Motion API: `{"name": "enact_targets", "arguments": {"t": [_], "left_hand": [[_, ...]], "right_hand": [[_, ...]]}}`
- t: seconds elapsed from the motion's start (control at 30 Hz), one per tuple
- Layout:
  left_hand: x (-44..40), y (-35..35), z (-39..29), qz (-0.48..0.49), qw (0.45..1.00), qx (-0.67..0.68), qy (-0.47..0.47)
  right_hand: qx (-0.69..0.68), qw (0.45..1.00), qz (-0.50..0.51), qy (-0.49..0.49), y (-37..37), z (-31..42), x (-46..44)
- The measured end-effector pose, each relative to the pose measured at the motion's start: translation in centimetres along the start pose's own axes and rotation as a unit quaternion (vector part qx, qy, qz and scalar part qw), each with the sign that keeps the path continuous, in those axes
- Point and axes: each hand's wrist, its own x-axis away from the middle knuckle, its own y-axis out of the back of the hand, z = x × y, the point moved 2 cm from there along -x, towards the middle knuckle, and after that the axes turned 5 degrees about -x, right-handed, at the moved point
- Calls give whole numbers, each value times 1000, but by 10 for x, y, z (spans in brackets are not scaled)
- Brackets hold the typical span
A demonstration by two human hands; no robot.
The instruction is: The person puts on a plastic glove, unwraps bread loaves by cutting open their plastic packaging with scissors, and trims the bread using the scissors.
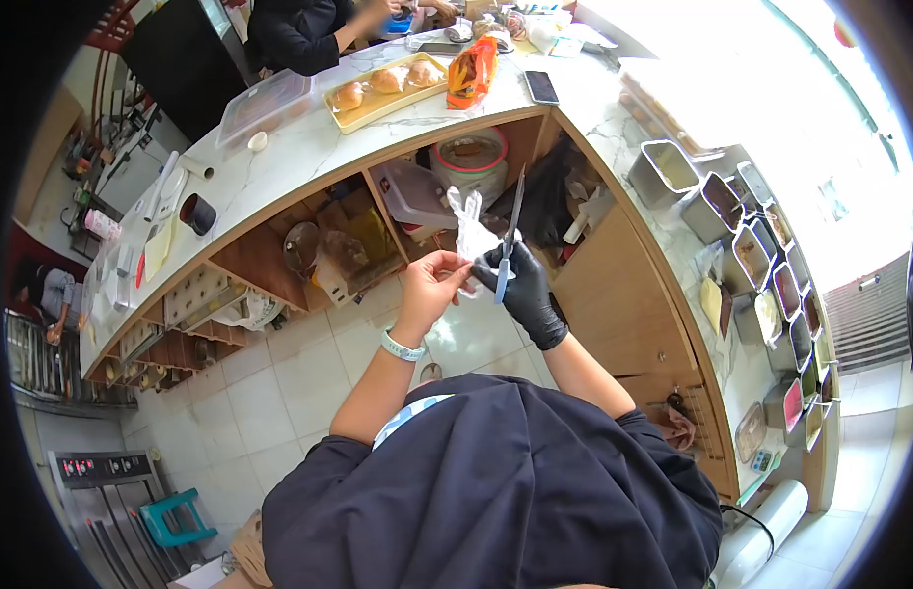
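- Left hand (434, 291): bare, pinching crumpled white plastic (473, 236).
- Right hand (526, 294): black-gloved, closed around blue-handled knife (516, 211).
- Tabletop (290, 142) ahead: buns (386, 80) on yellow tray (398, 107).

Nearer to you than the yellow tray (393, 110), your bare left hand (432, 288) pinches a piece of thin white plastic (472, 236), while your black-gloved right hand (525, 294) grips a knife (516, 218), blade up. The tray sits on the worktop (314, 147) with buns (386, 80) in it. Right of the tray you have an orange bag (471, 74), then a phone (541, 87); left of it, a clear box (265, 106).
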Motion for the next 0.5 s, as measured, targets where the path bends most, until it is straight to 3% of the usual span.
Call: {"name": "enact_targets", "arguments": {"t": [0.07,0.17,0.2,0.33,0.43,0.5], "left_hand": [[3,8,-3,-39,998,-50,8],[0,30,8,-217,963,-87,-130],[5,28,-3,-286,926,-140,-205],[33,-3,-29,-236,857,-268,-373],[28,-12,-19,-171,868,-334,-324],[21,-1,-3,-103,898,-365,-222]], "right_hand": [[-110,992,-61,-19,-4,-14,-4],[-202,974,-103,-30,3,-10,-13],[-184,977,-99,-33,3,-7,-14],[3,995,-74,60,-8,-8,-11],[56,995,-48,75,-17,-6,-7],[63,994,-27,80,-20,-2,-5]]}}
